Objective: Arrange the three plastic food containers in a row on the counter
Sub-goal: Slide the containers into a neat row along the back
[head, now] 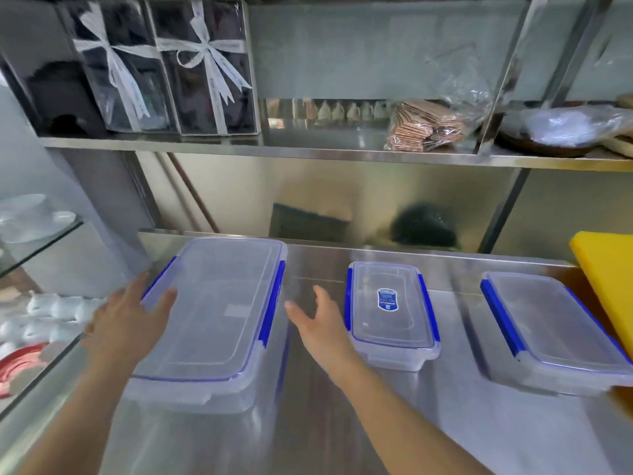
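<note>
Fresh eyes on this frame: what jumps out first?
Three clear, blue-clipped containers line the steel counter: the large container at left, the small container in the middle, the medium container at right. The left hand rests on the large one's edge; the right hand hovers open beside it.

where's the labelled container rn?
Head view: the small labelled container sits mid-counter, between the big container on the left and the third container on the right, just beyond the right hand.

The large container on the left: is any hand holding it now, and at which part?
The left hand lies open against the large container's left blue clip, no closed grip. The right hand hovers open beside it, apart.
</note>
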A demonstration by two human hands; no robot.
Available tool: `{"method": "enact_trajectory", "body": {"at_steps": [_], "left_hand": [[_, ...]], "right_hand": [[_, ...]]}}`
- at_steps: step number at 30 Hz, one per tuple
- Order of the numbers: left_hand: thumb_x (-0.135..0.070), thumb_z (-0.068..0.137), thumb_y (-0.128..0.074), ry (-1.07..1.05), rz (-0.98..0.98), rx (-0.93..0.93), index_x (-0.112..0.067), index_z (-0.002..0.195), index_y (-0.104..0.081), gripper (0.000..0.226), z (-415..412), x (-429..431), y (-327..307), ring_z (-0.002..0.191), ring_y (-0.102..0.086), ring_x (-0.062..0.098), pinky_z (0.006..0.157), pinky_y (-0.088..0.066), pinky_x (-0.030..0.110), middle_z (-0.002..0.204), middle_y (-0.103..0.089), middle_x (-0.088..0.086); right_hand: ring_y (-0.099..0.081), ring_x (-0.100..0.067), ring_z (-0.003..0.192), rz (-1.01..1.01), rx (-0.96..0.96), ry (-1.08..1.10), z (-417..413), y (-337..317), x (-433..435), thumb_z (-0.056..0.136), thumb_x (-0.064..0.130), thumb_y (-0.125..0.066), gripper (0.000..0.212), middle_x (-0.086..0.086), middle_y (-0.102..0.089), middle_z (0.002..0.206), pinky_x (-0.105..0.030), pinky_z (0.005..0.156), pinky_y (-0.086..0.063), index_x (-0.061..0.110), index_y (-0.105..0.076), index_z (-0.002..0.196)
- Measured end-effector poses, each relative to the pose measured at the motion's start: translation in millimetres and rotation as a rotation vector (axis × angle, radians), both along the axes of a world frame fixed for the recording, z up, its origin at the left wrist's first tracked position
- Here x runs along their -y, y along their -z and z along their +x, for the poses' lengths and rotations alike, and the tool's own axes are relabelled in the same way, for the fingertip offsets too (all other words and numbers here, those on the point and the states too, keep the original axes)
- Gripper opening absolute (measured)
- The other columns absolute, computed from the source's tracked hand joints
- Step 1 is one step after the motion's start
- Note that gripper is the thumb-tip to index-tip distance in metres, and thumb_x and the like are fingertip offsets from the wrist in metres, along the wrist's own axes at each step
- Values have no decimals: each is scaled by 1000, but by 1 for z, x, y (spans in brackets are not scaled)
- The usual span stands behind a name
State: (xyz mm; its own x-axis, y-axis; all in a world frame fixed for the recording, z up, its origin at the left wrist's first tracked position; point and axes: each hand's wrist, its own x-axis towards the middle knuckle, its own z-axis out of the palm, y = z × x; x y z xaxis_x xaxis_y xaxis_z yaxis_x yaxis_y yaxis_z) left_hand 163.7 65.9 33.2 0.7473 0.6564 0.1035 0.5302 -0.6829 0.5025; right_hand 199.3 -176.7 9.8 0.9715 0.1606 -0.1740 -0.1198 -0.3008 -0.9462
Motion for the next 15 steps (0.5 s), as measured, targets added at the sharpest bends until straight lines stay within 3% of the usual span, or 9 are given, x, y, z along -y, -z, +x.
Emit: {"method": "enact_trajectory", "body": {"at_steps": [4, 7, 10, 15], "left_hand": [[-52, 84, -57, 65, -209, -9, -33, 142, -37, 64, -18, -32, 31, 123, -50, 43, 104, -35, 51, 138, -52, 22], [-56, 83, -55, 39, -175, -36, -31, 140, -40, 64, -20, -36, 42, 119, -54, 41, 101, -38, 50, 134, -55, 20], [-61, 81, -54, 20, -165, -35, -31, 138, -44, 65, -20, -34, 43, 119, -54, 39, 101, -40, 49, 133, -56, 17], [-61, 81, -52, 38, -149, -27, -30, 140, -43, 67, -20, -32, 44, 121, -52, 39, 101, -39, 49, 136, -53, 15]], "right_hand": [[-37, -11, 131, 192, -115, -27, -15, 13, -49, 82, 49, -63, 85, 5, -25, 154, -30, 102, -35, 32, -11, 148], [-28, -17, 141, 133, -69, -53, -24, 24, -75, 84, 46, -62, 92, 3, -15, 158, -37, 116, -27, 28, -2, 151], [-31, -20, 139, 57, -44, -59, -27, 27, -83, 88, 39, -58, 90, 1, -5, 159, -34, 110, -29, 28, 5, 151], [-32, -20, 138, 110, -48, -30, -27, 31, -81, 88, 35, -59, 87, 0, -12, 157, -40, 113, -32, 31, 1, 150]]}}
